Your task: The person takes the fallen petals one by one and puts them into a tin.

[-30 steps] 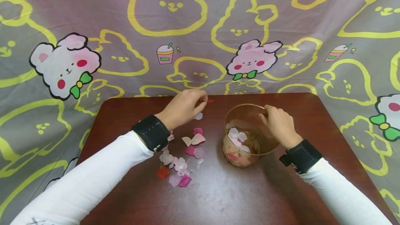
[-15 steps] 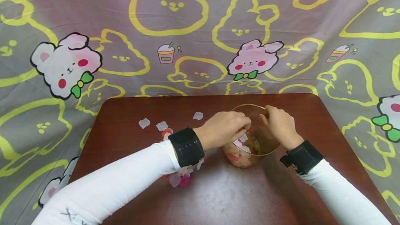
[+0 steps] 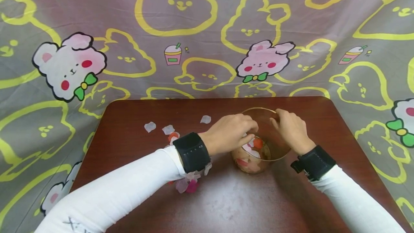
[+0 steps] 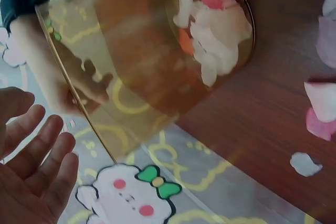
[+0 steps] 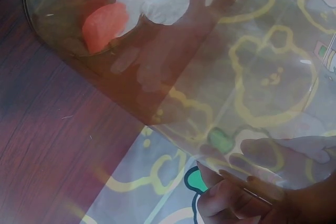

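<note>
In the head view, a clear amber cylindrical container [image 3: 275, 146] stands on a reddish-brown wooden table [image 3: 255, 204]; the left hand [image 3: 231, 132] is at its left side, the right hand [image 3: 292, 130] at its right. A thin orange-red petal [image 3: 257, 143] lies inside, and pale pink petals [image 3: 182, 185] lie left of the container. The left wrist view shows that hand's fingers slightly apart, gripping nothing, beside the container's mouth. In the right wrist view, fingers clamp the container's edge. Petals look feather-light, soft, best pinched by one edge; the container seems stiff, slippery, best held at its mouth.
</note>
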A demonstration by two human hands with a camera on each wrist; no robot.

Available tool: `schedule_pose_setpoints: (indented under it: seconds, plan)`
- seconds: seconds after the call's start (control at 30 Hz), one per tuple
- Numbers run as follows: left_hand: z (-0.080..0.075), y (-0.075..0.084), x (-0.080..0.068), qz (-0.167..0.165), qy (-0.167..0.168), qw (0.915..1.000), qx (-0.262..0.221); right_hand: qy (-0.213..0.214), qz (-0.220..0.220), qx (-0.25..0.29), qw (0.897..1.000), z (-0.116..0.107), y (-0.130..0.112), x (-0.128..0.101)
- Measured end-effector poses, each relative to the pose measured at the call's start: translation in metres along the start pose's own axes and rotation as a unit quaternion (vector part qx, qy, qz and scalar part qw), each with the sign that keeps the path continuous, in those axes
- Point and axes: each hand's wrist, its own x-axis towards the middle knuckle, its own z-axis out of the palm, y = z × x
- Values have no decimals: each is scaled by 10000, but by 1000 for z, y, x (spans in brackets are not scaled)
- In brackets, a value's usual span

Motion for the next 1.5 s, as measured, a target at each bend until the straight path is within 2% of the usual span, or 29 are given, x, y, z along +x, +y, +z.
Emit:
schedule_pose_setpoints:
  seconds: [0.17,0.33,0.43,0.57,0.63,0.73,0.9,1.03,1.1,1.2,1.37,1.5]
  plan:
    - [-5,-24,-9,-389,427,9983,29,-30,-8,22,10000,0,1,0]
    - [-8,-69,-34,-1275,717,9892,20,-55,-21,17,10000,0,1,0]
    - [-4,-101,-57,-1898,647,9797,62,-69,-13,32,10000,-1,1,-1]
    - [0,-138,-92,-2672,406,9628,32,-45,-20,26,10000,-2,1,0]
    - [2,-151,-110,-2952,301,9549,30,-26,-40,20,10000,-2,0,0]
    - [8,-167,-136,-3200,116,9473,90,-37,-40,14,10000,-3,0,1]
    - [23,-183,-168,-3580,-163,9335,132,-35,-22,23,10000,-2,0,1]
    - [35,-189,-184,-3925,-508,9183,-90,-53,-31,28,10000,-2,0,2]
    - [42,-193,-191,-3983,-639,9149,-143,-65,-32,16,10000,-2,0,1]
    - [51,-196,-198,-3941,-605,9170,-78,-52,-39,7,10000,-2,0,1]
    - [57,-198,-203,-3732,-194,9272,237,-67,-33,8,10000,-2,1,1]
    - [60,-198,-205,-3614,95,9312,455,-86,-26,26,10000,-2,1,2]
